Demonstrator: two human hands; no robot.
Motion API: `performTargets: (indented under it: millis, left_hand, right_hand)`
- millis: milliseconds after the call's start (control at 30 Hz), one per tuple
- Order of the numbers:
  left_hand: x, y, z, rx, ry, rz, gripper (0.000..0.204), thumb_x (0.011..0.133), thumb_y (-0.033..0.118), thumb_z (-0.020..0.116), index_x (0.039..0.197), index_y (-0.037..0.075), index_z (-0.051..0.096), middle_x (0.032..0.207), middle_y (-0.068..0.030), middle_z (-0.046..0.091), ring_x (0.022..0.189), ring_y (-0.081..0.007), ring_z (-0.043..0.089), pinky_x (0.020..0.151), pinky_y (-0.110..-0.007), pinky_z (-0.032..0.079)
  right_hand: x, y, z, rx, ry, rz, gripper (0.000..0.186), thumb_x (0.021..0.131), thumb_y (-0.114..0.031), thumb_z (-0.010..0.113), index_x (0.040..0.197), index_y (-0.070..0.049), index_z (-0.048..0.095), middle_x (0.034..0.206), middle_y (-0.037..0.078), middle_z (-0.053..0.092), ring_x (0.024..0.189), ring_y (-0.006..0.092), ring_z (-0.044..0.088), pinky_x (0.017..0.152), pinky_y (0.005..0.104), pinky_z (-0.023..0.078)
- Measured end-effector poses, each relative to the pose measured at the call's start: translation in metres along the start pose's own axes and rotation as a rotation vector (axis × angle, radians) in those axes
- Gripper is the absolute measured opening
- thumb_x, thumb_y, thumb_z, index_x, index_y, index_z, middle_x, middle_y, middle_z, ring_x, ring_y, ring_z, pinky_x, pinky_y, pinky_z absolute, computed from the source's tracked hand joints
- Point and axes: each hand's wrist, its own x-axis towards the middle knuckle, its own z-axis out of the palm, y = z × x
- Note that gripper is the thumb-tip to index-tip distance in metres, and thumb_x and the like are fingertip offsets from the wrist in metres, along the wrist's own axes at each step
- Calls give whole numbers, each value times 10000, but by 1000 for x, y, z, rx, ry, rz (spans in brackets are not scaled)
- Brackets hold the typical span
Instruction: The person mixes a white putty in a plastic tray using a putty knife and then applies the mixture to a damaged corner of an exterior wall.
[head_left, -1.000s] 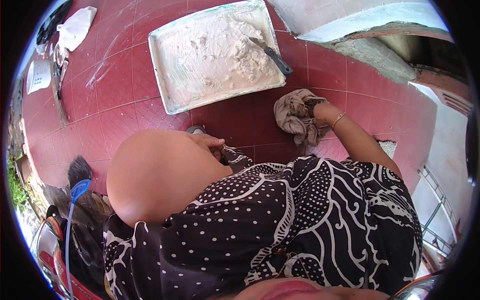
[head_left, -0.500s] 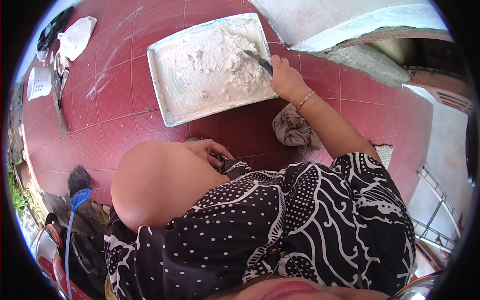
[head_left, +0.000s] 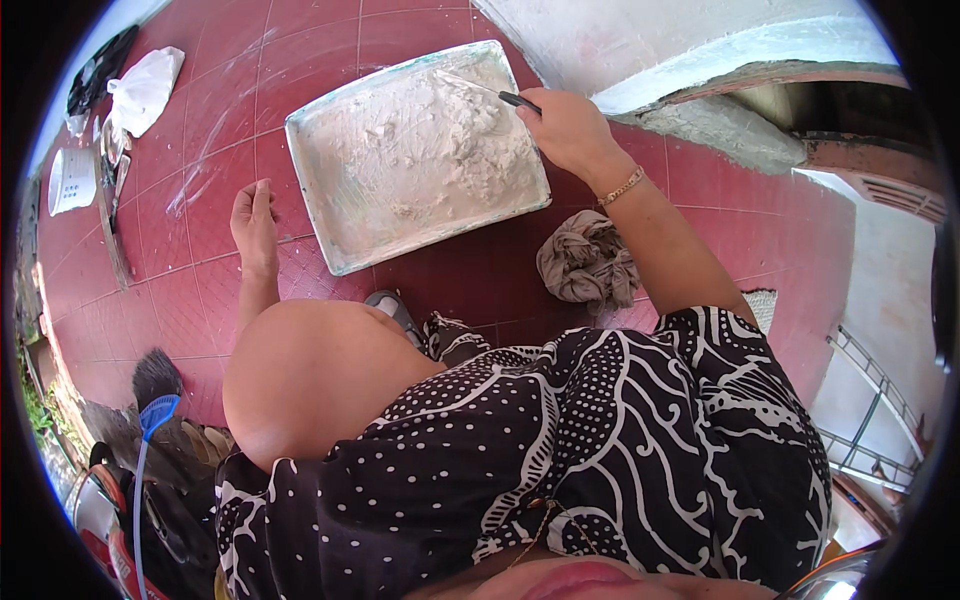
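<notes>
The trowel is gripped by the right hand right of the tray, blade pointing left over paste; the left hand is held half-open, seemingly empty, beyond the left rim.

White tub, small dark print, not legible

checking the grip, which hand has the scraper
The right hand: it holds the scraper by its black handle, while the left hand, left of the tray, shows nothing in it.

One tray, one trowel, one cloth
</notes>
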Motion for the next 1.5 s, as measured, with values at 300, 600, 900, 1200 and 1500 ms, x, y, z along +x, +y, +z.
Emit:
performTargets:
  millis: [300, 600, 900, 1200, 1500]
  left_hand:
    - [-7, 18, 28, -118, -312, -406, 501, 934, 377, 390, 1225, -28, 436, 1133, -150, 542, 970, -244, 547, 827, -372, 450]
    - [-14, 13, 62, 4, -240, -437, 294, 913, 289, 475, 1044, 28, 504, 888, -64, 563, 766, -160, 573, 661, -320, 492]
    - [-12, 6, 65, -341, -218, -391, 346, 875, 315, 568, 1074, 37, 515, 949, -68, 584, 854, -166, 571, 753, -325, 475]
    - [-51, 52, 102, -500, -373, -353, 613, 890, 425, 503, 1289, -28, 392, 1245, -172, 498, 1118, -265, 506, 941, -383, 416]
    - [-69, 67, 103, -445, -400, -268, 605, 875, 412, 544, 1269, -28, 415, 1227, -170, 510, 1110, -261, 512, 932, -383, 421]
  right_hand:
    - [-38, 23, 6, -120, -5, -3, 247, 872, -209, 471, 969, -6, 573, 780, 168, 620, 691, 331, 609, 648, 433, 469]
    - [-13, 69, -15, 165, 272, -242, 224, 818, -156, 529, 935, 20, 605, 839, 148, 590, 666, 268, 585, 615, 393, 463]
    - [-53, 52, -54, -68, -11, -83, 218, 812, -147, 485, 916, 8, 597, 793, 155, 594, 722, 311, 601, 676, 409, 476]
    - [-59, 78, -56, 667, -196, 194, 254, 846, -96, 523, 1051, 32, 604, 694, 18, 589, 575, 64, 498, 531, 241, 422]
    - [-69, 116, -29, 531, -144, 212, 244, 856, -124, 509, 1016, 37, 599, 736, 66, 616, 583, 133, 545, 564, 289, 451]
